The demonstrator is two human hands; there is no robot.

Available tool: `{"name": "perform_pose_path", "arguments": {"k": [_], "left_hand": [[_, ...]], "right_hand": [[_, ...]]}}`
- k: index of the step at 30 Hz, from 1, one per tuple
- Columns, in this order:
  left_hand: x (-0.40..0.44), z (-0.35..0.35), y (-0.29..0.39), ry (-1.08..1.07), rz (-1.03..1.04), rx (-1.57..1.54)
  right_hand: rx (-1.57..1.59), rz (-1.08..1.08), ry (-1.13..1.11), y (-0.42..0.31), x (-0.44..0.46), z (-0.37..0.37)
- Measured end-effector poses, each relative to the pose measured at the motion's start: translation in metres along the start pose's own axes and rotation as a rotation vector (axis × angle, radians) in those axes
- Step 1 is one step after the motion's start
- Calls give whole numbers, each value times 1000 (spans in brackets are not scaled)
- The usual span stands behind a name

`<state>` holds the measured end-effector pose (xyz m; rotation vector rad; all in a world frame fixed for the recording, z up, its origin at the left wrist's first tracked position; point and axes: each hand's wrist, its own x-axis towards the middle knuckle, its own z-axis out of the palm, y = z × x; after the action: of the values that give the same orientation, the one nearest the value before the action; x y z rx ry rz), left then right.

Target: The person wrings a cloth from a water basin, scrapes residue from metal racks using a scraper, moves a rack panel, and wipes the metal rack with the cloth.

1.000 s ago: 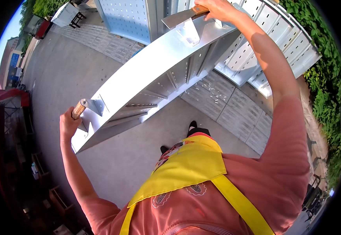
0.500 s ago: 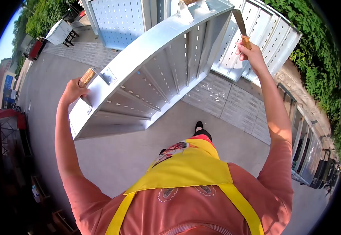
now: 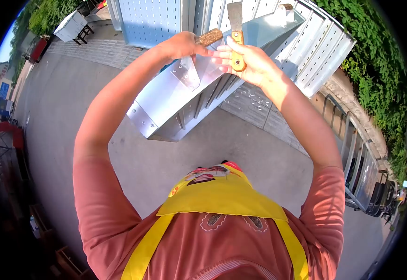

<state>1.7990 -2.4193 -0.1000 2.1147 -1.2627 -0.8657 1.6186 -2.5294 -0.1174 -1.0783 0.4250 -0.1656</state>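
Note:
My left hand [image 3: 183,45] is closed around a wooden handle [image 3: 209,37] fixed by metal brackets to a slotted metal panel [image 3: 159,100]. The panel is tilted, its silvery edge facing up and running away to the upper right, where a second wooden handle [image 3: 286,6] shows. My right hand [image 3: 252,65] has its palm up and fingers extended beside the left hand's fingers. A scraper [image 3: 237,44] with a wooden handle and flat metal blade lies across those fingers, pinned by the thumb, blade pointing away. Part of the panel is hidden by both hands.
More slotted metal panels [image 3: 149,21] stand behind, with others at the right [image 3: 327,44]. Small white pieces [image 3: 259,103] litter the paving. A metal-framed cart [image 3: 355,158] stands at the right by a low wall and foliage. A white box on legs [image 3: 74,26] is far left.
My left hand has moved right and away with the handle, and the panel has swung with it. My right hand has come left, turning palm up with the scraper, close to my left hand.

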Motion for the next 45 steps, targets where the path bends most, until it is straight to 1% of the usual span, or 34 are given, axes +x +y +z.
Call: {"name": "perform_pose_path", "arguments": {"k": [1,2,4,5,6,7,8,9,10,11,12,14,15,16,18,20,21,22,24,25,26,28,29,32,34,35,36,37,39,44,45], "left_hand": [[-1,11,7,-57,15,-61],[-1,18,15,-109,35,-116],[8,31,16,-223,93,-197],[2,36,24,-208,117,-166],[-6,39,33,-200,140,-138],[-8,40,33,-185,203,-46],[-5,37,24,-258,320,-57],[-16,26,21,-225,404,-9],[-31,10,13,-194,491,45],[-41,-3,-7,-271,424,29],[-49,-14,-32,-356,359,21],[-68,-4,-98,-628,341,162],[-78,17,-129,-789,268,115],[-88,44,-153,-907,300,66],[-98,96,-162,-885,485,-59],[-96,114,-148,-739,627,76],[-94,123,-140,-708,658,125],[-94,136,-130,-675,687,169],[-93,173,-116,-636,704,123],[-95,191,-103,-640,707,140],[-93,206,-93,-646,708,160],[-79,229,-85,-774,844,188],[-69,241,-80,-833,913,200],[1,267,-81,-1174,978,-140],[54,231,-64,-1088,452,-405],[86,219,-61,-927,286,-591],[112,198,-50,-816,202,-737],[136,183,-47,-696,195,-850],[179,160,-34,-598,114,-1069],[270,123,-2,-631,103,-1316],[289,122,0,-652,103,-1363]], "right_hand": [[-40,19,-6,-5,-2,2],[-57,58,61,-6,-3,2],[-63,114,104,-4,-11,-5],[-59,133,119,-4,-15,-12],[40,117,123,-2,-18,-20],[137,142,205,-1,-23,-22],[223,160,286,-3,-31,-16],[277,153,307,-3,-36,-15],[335,139,330,-1,-41,-13],[402,120,357,1,-46,-12],[417,77,392,5,-51,-11],[453,-19,470,14,-58,-12],[436,-65,453,21,-60,-33],[418,-43,516,17,-66,-38],[379,4,636,10,-74,-43],[291,15,645,3,-82,-51],[248,10,644,-2,-86,-57],[198,16,689,-7,-91,-65],[101,41,766,-10,-99,-83],[38,34,827,-10,-102,-87],[4,72,844,-12,-105,-96],[-62,157,886,-12,-111,-116],[-114,137,871,-12,-114,-119],[-313,98,867,-19,-119,-114],[-354,78,847,-24,-120,-110],[-375,82,828,-25,-120,-116],[-401,86,807,-27,-120,-121],[-408,83,821,-27,-120,-121],[-467,101,827,-30,-121,-129],[-603,144,777,-46,-118,-165],[-638,148,796,-50,-114,-165]]}}
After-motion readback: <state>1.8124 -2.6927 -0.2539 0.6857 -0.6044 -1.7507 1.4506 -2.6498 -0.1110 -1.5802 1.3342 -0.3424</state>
